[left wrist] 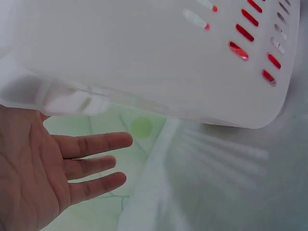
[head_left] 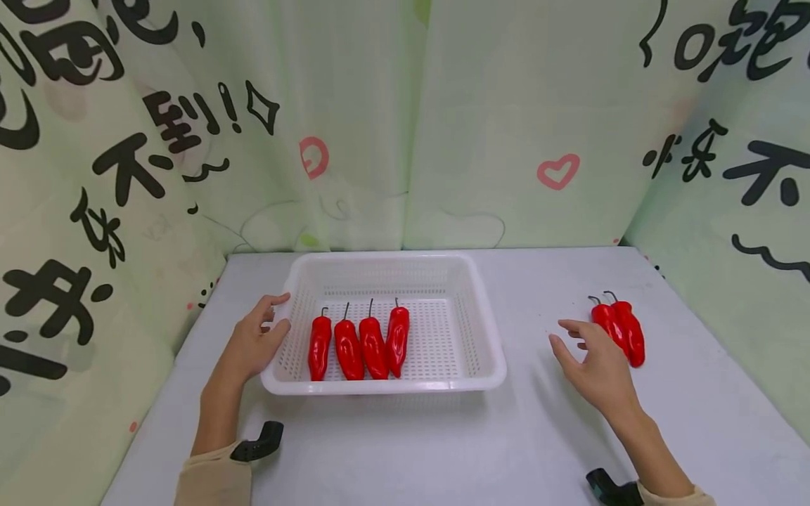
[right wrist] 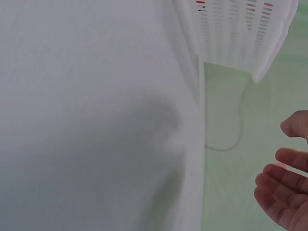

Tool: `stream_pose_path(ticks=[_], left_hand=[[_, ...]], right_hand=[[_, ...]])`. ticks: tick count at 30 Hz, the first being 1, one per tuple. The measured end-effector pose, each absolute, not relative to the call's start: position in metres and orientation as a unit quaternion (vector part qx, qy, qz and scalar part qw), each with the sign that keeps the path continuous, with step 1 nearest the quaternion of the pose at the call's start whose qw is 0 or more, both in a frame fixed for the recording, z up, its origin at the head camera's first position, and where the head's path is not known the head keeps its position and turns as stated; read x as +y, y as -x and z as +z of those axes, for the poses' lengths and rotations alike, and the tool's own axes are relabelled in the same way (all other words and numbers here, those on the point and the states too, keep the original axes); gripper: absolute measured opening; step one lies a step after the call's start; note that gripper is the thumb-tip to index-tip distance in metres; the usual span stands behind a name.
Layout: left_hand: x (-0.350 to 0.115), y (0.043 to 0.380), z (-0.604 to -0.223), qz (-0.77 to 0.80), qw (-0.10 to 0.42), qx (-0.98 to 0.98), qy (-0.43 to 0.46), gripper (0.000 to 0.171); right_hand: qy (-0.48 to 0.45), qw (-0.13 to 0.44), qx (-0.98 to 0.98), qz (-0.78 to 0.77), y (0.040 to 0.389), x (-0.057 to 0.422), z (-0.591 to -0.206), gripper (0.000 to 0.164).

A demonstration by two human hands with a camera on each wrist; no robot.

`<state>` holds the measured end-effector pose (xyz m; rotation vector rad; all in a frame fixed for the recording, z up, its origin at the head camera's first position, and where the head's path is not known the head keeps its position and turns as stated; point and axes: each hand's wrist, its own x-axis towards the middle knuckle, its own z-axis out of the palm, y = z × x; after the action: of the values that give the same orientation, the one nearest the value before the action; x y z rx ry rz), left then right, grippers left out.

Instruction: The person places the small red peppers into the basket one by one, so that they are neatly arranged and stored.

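Observation:
Several glossy red peppers [head_left: 346, 350] lie side by side in the left half of a white plastic basket [head_left: 465, 344], their dark stems pointing away from me. My left hand [head_left: 250, 343] is at the basket's left side, thumb and index fingertips right at the rim. In the left wrist view, the other three fingers [left wrist: 94, 144] stretch out straight below the basket wall [left wrist: 144, 62]. Over the table on the right, my right hand [head_left: 595, 369] hovers with relaxed, spread fingers and nothing in them. Just beyond it lie two more red peppers [head_left: 628, 330], partly overlapped by the hand in the head view.
A pale table [head_left: 405, 450] carries everything. Light green curtains [head_left: 506, 105] with black lettering and pink hearts enclose its back and both sides. Black wrist camera mounts [head_left: 258, 443] sit at both sleeve cuffs.

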<state>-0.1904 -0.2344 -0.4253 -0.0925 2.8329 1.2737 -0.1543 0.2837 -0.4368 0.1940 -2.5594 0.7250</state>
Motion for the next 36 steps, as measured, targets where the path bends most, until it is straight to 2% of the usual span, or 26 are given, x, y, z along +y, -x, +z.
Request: stream_pose_path(ticks=[8, 20, 26, 36], left_hand=[[-0.238, 0.192, -0.424, 0.387, 0.048, 0.921, 0.011, 0.061], [-0.237, 0.198, -0.42, 0.379, 0.064, 0.923, -0.006, 0.061], [-0.239, 0.2, -0.42, 0.38, 0.067, 0.922, -0.015, 0.062], [-0.236, 0.2, -0.42, 0.39, 0.063, 0.918, -0.019, 0.063]], right_hand=[[-0.049, 0.212, -0.942, 0.254, 0.155, 0.302, -0.44, 0.047], [0.006, 0.19, -0.953, 0.236, 0.157, 0.324, -0.443, 0.051], [0.021, 0.194, -0.953, 0.23, 0.16, 0.333, -0.443, 0.051], [0.057, 0.164, -0.96, 0.219, 0.167, 0.346, -0.442, 0.056]])
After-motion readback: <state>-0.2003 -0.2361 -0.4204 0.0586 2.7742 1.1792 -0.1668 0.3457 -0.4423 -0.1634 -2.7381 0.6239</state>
